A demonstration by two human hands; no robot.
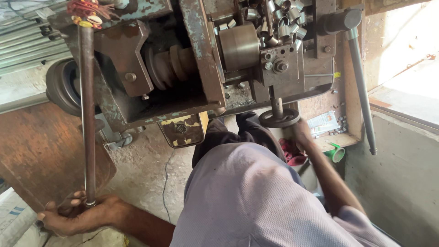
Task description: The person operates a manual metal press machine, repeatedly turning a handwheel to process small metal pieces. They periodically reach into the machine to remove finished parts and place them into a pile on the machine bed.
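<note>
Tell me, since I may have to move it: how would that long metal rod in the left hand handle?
The rod looks like solid, rusty steel, so probably stiff and heavy. It is round, so likely to roll if laid down. The left hand grips only its end, so it may feel top-heavy.

We note a rusty matt steel rod (87, 114), a lathe (192, 59) of chipped painted metal, shiny smooth metal rings (283, 18), and a rough concrete floor (151, 174).

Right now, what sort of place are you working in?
Most likely a small metalworking shop. A worn, rusty lathe-like machine fills the view, cut metal rings are piled on it, and the left hand grips a long steel lever while the right hand is at a handwheel.
</note>
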